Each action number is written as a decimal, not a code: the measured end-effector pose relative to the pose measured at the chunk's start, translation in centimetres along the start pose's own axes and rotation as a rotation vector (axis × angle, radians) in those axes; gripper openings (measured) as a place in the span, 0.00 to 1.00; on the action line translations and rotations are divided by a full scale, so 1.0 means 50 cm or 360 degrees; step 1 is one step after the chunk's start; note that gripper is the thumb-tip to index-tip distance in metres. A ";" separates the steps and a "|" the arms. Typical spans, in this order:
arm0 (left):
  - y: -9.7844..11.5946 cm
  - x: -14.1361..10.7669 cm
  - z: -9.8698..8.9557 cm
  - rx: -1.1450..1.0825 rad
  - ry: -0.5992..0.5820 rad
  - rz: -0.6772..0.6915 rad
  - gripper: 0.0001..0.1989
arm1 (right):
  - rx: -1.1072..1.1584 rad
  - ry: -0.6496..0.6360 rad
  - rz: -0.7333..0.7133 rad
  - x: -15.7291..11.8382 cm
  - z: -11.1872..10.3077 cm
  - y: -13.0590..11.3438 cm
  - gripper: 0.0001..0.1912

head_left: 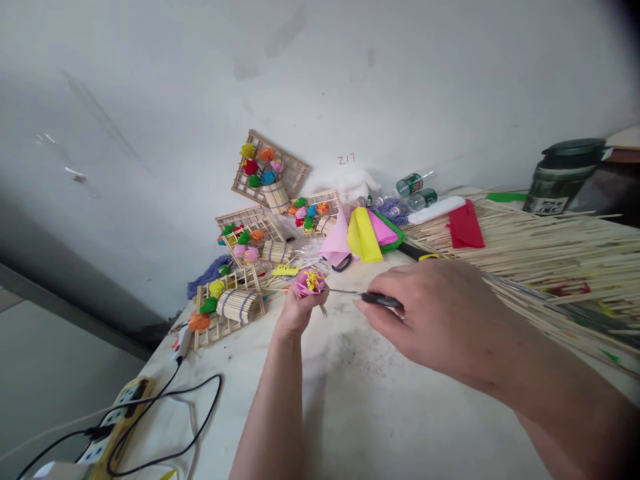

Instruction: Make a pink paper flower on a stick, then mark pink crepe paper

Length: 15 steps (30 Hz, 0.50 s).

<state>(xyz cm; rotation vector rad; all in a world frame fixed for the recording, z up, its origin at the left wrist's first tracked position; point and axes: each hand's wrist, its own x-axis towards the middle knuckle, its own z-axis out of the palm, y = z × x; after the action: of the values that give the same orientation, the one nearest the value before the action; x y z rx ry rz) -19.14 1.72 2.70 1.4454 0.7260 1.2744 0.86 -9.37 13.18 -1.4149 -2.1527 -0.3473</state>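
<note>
Power strip (117,417), yellow-edged with white sockets, far left of the pink flower (311,283) and nearer the person; black cable (219,393), one, looped, same side. White device (184,339), corded, left of the flower. Lattice panel, lowest of the group (236,305), bearing a stick basket with yellow, green and orange paper blooms, just left of the flower. Second panel (275,251), with basket and green, orange and pink blooms, beyond and left of it. Top panel (294,167), leaning on the wall, farther beyond. Left hand (299,308), fingers closed round the base of the flower, which is pink-petalled, yellow-centred and raised over the table (360,413). Small panel (327,225), multicoloured blooms, beyond the flower. Pale pink paper (336,241) and yellow paper (364,235), folded, beyond and right. Black-handled tool (383,300), right of the flower, metal shaft pointing at its side; contact cannot be told. Bottles (411,184), clear, green-labelled, farther back right. Right hand (440,317), grasping the tool's handle, right of the flower. Red paper (467,224), on thin sticks (530,250), well right. Dark jar (565,175), lidded, far right of the flower.
</note>
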 end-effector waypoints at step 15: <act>-0.006 -0.001 -0.006 0.0118 0.0013 0.0018 0.10 | 0.0031 0.0000 -0.0004 -0.001 -0.003 -0.001 0.16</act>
<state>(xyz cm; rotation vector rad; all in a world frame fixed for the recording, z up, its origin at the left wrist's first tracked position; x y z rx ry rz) -19.39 1.87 2.38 1.5067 0.7784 1.2743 0.90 -9.49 13.27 -1.4017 -2.1525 -0.3262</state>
